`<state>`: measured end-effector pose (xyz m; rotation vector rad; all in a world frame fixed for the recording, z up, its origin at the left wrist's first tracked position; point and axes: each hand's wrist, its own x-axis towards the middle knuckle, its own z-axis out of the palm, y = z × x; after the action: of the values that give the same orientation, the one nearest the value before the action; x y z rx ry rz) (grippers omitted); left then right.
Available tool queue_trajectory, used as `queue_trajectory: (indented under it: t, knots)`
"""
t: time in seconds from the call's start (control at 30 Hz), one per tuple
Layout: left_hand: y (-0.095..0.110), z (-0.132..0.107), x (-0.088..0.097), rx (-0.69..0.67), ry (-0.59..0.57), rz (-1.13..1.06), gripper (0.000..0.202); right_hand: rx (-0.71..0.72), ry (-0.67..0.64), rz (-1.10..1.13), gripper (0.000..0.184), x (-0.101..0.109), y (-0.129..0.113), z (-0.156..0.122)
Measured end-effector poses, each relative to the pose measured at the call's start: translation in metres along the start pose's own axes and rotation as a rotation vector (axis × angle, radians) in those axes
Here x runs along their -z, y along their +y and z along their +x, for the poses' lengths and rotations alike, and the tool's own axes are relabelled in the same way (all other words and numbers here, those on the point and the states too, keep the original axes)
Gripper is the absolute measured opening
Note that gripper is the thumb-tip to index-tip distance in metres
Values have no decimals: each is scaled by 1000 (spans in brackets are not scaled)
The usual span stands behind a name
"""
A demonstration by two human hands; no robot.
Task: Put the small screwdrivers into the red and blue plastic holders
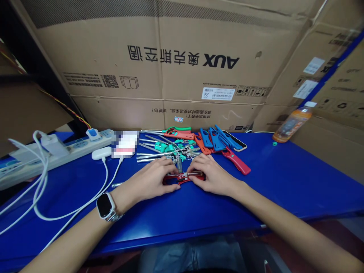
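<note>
Both hands meet over a red lighter casing (186,180) low on the blue table, its inside parts and thin wires showing. My left hand (155,175) grips the casing's left end, thumb in front and fingers behind. At the other end, my right hand (212,174) is closed round the casing, near a small clear-brown tube (195,173) in it. Just beyond my fingers lies a heap of green lighter parts (163,146) with metal rods and wires. Blue lighter casings (217,139) and a red lighter casing (239,163) lie to the right of the heap.
A power strip (76,146) with white cables (85,206) runs along the left. A phone (237,141) lies behind the blue casings. An orange drink bottle (294,123) leans against cardboard at the right. A large cardboard box (176,76) walls off the back of the table (284,182).
</note>
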<state>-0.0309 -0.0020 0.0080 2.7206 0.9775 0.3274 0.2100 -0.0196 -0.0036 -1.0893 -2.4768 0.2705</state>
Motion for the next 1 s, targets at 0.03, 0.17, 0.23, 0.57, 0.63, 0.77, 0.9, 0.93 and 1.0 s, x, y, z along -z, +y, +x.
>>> queue_trajectory:
  t: [0.03,0.17,0.23,0.57,0.63,0.77,0.9,0.93,1.0]
  knots:
    - [0,0,0,4,-2,0,32,-3,-3,0,9,0,0,0]
    - [-1,0,-1,10,-3,-5,34,-18,-10,-17,14,0,0,-1]
    - [-2,0,-2,7,0,-5,34,-26,-17,-23,15,0,0,-1]
    - [-2,1,-3,-10,58,-37,31,64,-17,-101,14,3,3,1]
    - [0,2,-4,-26,104,-39,28,121,19,-136,16,5,3,2]
    - [4,8,-9,-39,173,-26,19,205,100,-152,21,6,3,1]
    - [5,12,-12,-3,175,-80,20,211,131,-142,21,6,4,0]
    - [5,12,-13,0,171,-101,21,207,131,-145,21,6,4,0]
    - [6,11,-12,-9,159,-131,23,196,123,-151,21,6,3,-1]
